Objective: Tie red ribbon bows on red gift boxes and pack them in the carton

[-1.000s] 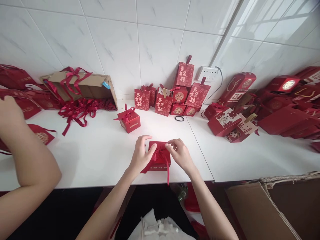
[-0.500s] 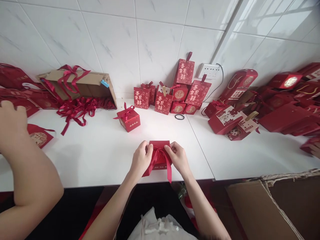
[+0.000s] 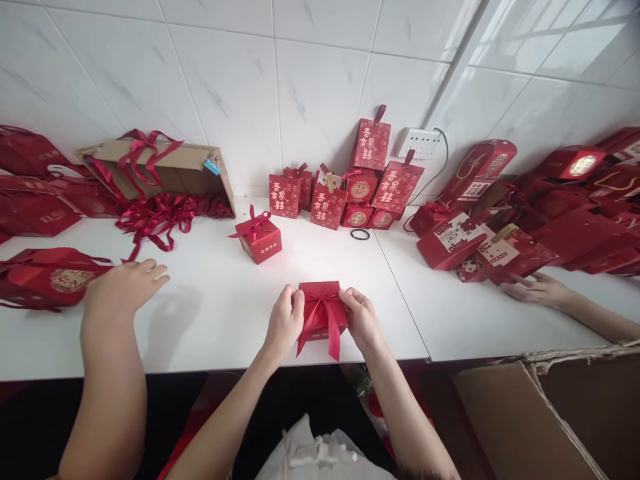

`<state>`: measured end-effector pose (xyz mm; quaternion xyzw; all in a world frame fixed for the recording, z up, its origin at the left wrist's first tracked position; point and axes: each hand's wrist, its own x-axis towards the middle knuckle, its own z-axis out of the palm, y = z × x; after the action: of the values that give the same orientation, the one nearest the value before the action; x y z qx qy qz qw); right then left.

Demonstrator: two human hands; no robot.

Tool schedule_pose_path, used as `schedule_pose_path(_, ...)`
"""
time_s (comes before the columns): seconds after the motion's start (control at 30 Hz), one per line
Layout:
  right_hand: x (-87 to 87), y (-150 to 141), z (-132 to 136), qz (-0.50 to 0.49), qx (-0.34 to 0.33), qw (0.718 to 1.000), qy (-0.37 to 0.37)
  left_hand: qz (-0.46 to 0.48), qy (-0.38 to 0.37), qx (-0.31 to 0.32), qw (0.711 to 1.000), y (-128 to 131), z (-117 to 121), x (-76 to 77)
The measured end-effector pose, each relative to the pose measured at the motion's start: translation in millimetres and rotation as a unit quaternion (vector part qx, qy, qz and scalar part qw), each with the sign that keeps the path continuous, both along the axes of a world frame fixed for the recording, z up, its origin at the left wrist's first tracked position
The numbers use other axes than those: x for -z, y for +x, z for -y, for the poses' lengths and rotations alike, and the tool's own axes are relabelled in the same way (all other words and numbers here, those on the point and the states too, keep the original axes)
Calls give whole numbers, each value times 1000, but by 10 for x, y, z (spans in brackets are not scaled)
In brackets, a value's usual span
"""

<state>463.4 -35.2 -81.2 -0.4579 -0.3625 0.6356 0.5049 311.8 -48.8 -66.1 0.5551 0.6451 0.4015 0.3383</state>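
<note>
A small red gift box [image 3: 320,297] with a red ribbon [image 3: 320,320] tied over its top sits on the white table [image 3: 225,313] near the front edge. My left hand [image 3: 285,320] grips the box's left side with fingers curled. My right hand [image 3: 361,319] grips its right side the same way. The ribbon's two tails hang down the box's front between my hands.
Another person's hand [image 3: 125,283] rests at the left beside a flat red bag [image 3: 47,277]. A second person's hand [image 3: 537,288] lies at the right by red bags [image 3: 453,240]. A finished ribboned box [image 3: 259,237], stacked red boxes [image 3: 360,187], a carton of ribbons [image 3: 160,173] and a hair tie [image 3: 359,234] stand behind.
My hands moved from the ribbon's knot on top to the box's sides. The hand at the left swung in over the table. Another hand appeared at the right.
</note>
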Motion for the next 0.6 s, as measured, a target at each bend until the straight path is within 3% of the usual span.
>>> schedule_pose_path(0.13,29,24,-21,-31,1,999,-9,45,-21,3,999,-7,-2,-11)
schedule_pose_path(0.3,5,105,-27,51,-29,998,24,98,-42,30,994,-85,-49,-33)
schedule_pose_path(0.5,-45,116,-36,169,-36,983,57,58,-54,48,996,-134,-138,-74)
schedule_pose_path(0.6,-25,111,-42,180,-36,981,59,70,-30,50,996,-107,-122,-50)
